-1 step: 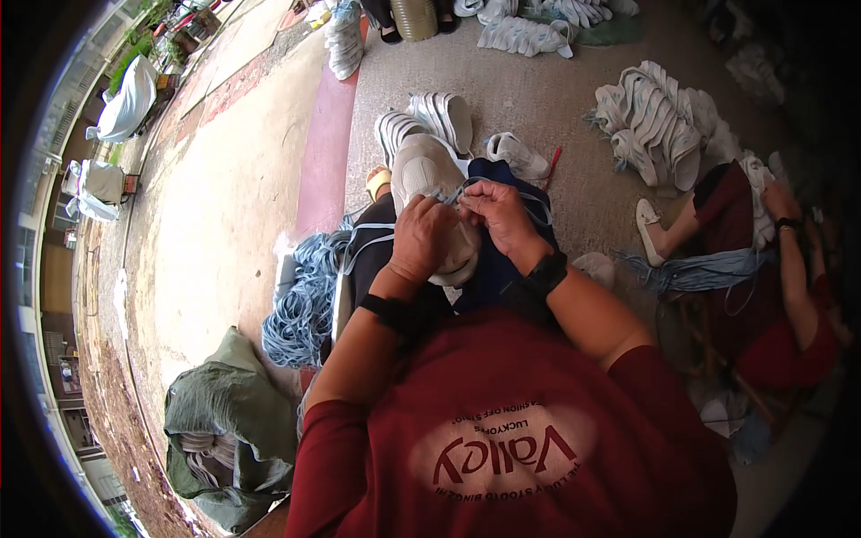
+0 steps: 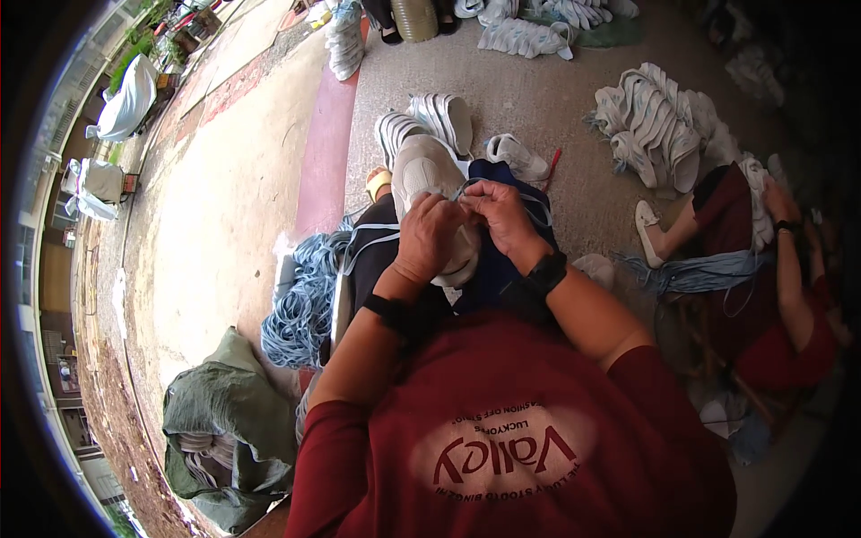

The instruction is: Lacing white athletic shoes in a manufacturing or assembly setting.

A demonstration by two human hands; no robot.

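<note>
A whitish shoe upper point(image 2: 423, 170) lies across my lap, its toe pointing away from me. Over its lacing area, my left hand point(image 2: 426, 238) is closed, fingertips pinched together. Close beside it on the right, my right hand point(image 2: 505, 218) pinches a thin light-blue shoelace point(image 2: 466, 186). The fingertips of both hands nearly meet, and my fingers hide the eyelets and the lace's tip. Another stretch of blue lace point(image 2: 372, 227) runs from the left hand's side across my dark trouser leg. Whether the left fingers also grip the lace is hard to see.
A heap of blue laces point(image 2: 300, 309) sits at my left, with a green sack point(image 2: 229, 421) nearer. Stacked shoe uppers point(image 2: 444, 121) and a single shoe point(image 2: 517, 157) lie ahead. On the right, a co-worker's arm point(image 2: 794, 260) is near piled uppers point(image 2: 659, 125).
My left fingers have shifted slightly up and toward the right hand, covering more of the lace. The right hand stays nearly in place.
</note>
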